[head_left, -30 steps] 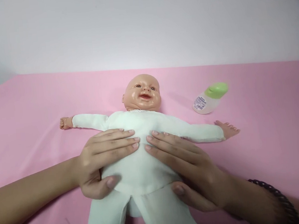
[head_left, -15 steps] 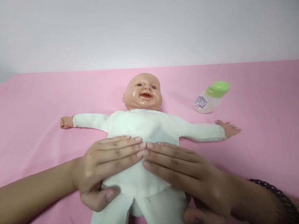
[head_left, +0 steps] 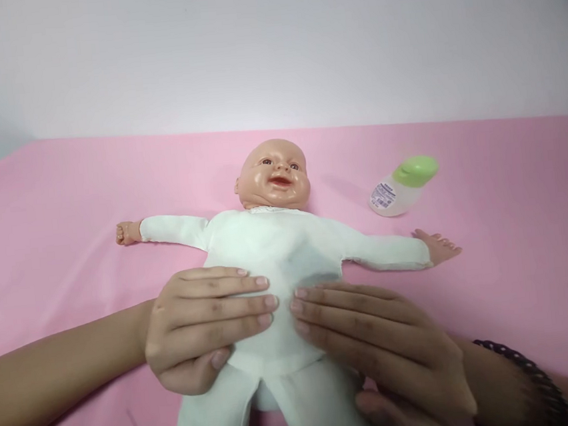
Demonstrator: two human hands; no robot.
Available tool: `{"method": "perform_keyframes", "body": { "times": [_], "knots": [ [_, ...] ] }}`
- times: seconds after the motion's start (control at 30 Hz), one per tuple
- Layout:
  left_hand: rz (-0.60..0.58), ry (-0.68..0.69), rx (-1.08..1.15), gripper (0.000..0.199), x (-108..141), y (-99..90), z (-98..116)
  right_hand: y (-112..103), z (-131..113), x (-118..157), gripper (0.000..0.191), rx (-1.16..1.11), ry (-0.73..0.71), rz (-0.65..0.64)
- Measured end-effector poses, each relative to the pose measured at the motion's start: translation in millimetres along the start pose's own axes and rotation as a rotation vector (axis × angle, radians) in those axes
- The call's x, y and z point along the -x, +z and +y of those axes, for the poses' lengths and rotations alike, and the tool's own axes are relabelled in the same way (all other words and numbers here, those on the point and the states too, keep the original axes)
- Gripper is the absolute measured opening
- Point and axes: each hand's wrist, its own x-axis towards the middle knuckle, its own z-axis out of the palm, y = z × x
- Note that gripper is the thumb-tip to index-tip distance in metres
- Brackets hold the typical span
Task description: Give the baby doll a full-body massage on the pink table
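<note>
A baby doll [head_left: 271,241] with a hard plastic head and a white cloth body lies on its back, arms spread. Across the left side of its belly rests my left hand [head_left: 207,327], fingers stretched out flat and side by side, thumb low near the doll's hip. My right hand [head_left: 387,344] lies on the belly's right side, its fingers also extended, the thumb lower down by the leg. A narrow gap of white cloth separates the two sets of fingertips. Neither hand grips anything.
Beyond the doll's open hand, at the right, a clear bottle [head_left: 392,192] with a green cap stands on the pink cloth [head_left: 62,207]. A pale wall [head_left: 269,54] rises behind. A dark braided band [head_left: 527,370] circles my right wrist.
My fingertips, which met at the middle of the belly, have parted. My right hand has shifted right and slightly down, and my left hand's fingers have spread a little.
</note>
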Motion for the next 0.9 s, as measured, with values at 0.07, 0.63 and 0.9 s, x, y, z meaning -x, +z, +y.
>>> {"method": "perform_keyframes", "body": {
  "times": [0.07,0.63,0.9],
  "knots": [
    [-0.05,-0.002,0.041,0.044,-0.7,-1.0,-1.9,2.0,2.5,-4.9,0.053,-0.075,-0.059,-0.017],
    [0.012,-0.106,-0.078,0.05,4.7,-4.1,1.2,-1.8,5.4,-4.9,0.04,0.009,0.109,0.043],
    [-0.112,-0.167,0.028,0.061,3.3,0.4,-3.2,7.1,10.2,-9.2,0.076,-0.125,0.11,-0.132]
  ]
}}
